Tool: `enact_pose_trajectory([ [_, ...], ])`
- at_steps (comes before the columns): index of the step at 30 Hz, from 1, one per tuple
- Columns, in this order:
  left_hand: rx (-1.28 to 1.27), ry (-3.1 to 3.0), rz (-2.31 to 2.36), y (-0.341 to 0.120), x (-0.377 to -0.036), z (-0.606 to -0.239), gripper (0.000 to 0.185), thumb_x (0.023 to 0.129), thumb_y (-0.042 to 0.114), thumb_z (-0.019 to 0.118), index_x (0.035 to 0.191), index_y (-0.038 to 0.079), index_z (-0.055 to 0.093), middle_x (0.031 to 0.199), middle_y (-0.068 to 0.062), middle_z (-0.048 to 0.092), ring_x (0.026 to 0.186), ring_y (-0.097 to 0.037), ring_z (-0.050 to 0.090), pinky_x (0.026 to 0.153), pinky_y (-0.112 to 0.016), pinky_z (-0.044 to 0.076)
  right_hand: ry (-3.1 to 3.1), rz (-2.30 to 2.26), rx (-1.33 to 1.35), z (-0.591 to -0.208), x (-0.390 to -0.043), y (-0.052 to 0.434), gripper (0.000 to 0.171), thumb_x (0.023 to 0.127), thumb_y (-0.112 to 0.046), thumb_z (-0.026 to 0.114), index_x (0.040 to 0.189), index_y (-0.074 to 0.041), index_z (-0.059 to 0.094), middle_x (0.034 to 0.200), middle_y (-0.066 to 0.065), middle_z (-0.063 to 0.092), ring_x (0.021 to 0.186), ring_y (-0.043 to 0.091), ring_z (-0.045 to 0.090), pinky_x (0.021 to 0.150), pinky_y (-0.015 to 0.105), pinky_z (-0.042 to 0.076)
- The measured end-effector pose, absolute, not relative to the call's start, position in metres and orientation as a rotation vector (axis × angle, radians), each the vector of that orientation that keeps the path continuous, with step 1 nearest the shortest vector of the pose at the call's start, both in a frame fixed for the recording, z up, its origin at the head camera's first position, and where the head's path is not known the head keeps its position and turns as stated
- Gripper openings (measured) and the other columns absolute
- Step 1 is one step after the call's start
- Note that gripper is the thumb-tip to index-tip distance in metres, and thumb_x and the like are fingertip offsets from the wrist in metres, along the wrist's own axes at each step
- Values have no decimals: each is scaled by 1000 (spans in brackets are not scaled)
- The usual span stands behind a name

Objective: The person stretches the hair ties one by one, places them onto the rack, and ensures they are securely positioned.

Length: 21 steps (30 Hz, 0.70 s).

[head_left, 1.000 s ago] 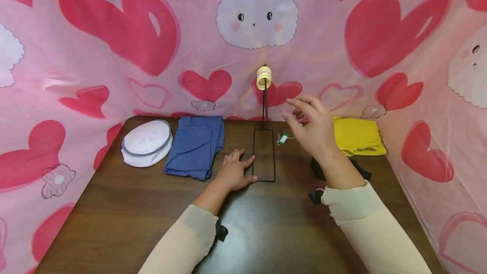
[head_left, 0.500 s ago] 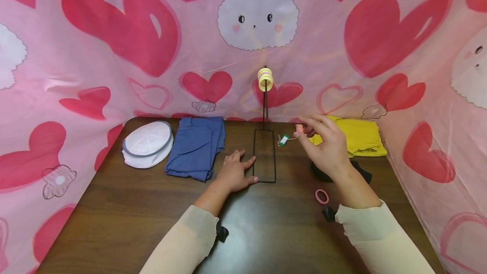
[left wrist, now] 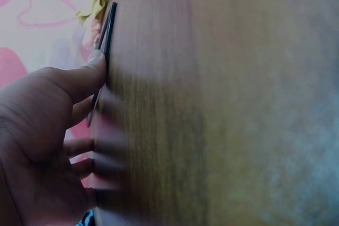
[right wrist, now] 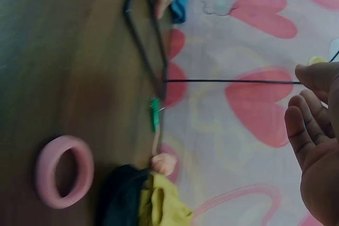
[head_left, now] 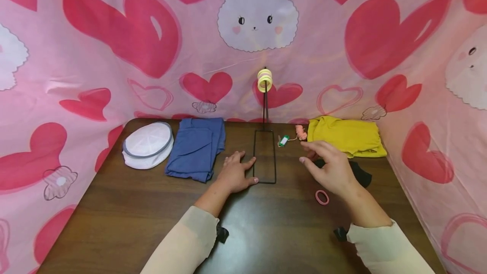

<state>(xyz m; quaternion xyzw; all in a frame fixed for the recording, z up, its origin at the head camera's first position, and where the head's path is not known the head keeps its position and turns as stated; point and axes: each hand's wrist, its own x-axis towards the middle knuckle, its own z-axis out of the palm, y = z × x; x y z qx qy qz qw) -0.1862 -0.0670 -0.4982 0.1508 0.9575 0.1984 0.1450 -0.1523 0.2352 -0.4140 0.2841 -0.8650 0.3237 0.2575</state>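
My left hand [head_left: 236,173] lies flat on the table, its thumb [left wrist: 87,75] touching the black wire base [head_left: 264,155] of a thin stand. Yellow and pink rings [head_left: 264,80] hang at the top of that stand. My right hand [head_left: 327,164] hovers open above the table with relaxed fingers [right wrist: 307,130], holding nothing. A pink ring [head_left: 321,197] lies on the wood just below that hand and shows large in the right wrist view [right wrist: 62,178]. A black cloth [head_left: 361,174] lies partly under the right hand.
At the back lie a white cap [head_left: 147,143], a folded blue cloth [head_left: 197,147], a small green tag [head_left: 282,140], a pink-orange bit [head_left: 301,132] and a folded yellow cloth [head_left: 346,137]. Pink heart-print fabric [head_left: 114,54] walls in the brown table [head_left: 133,215].
My right hand has dropped from near the stand's post down and toward me, over the black cloth. The pink ring, hidden a second ago, now shows. The left hand has not moved.
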Motion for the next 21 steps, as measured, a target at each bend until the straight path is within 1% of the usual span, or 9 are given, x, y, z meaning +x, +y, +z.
enact_pose_trajectory([
  [4,437,2761,569,-68,-186,-500,76,94,57,70,160,34,40,171,-11,22,159,-33,11,127,-54,7,-2400,829,805,-426,-148,241,50,76,-3,89,123,-11,75,105,0,73,80,12,68,72,28,57],
  [6,447,2764,564,-68,-187,-501,76,94,58,70,160,33,40,171,-12,22,159,-34,11,127,-54,7,-2425,816,811,-431,-145,245,48,76,-3,89,122,-11,75,107,0,73,80,12,68,71,30,58],
  [10,458,2771,554,-68,-187,-502,76,94,58,69,160,33,40,170,-12,23,159,-34,12,127,-55,8,-2460,809,810,-439,-139,253,46,77,-3,89,120,-12,76,109,-2,72,80,11,67,73,24,56],
  [13,459,2772,558,-68,-188,-502,76,94,58,69,160,33,41,170,-13,23,159,-34,12,127,-55,8,-2474,812,813,-442,-136,258,45,77,-3,89,119,-12,76,108,-3,72,80,11,67,73,22,56],
  [21,458,2765,557,-68,-188,-501,76,94,58,69,160,33,41,170,-12,23,159,-34,12,127,-55,8,-2562,799,807,-453,-127,270,45,77,-4,90,119,-13,76,108,-2,72,81,9,65,69,22,56],
])
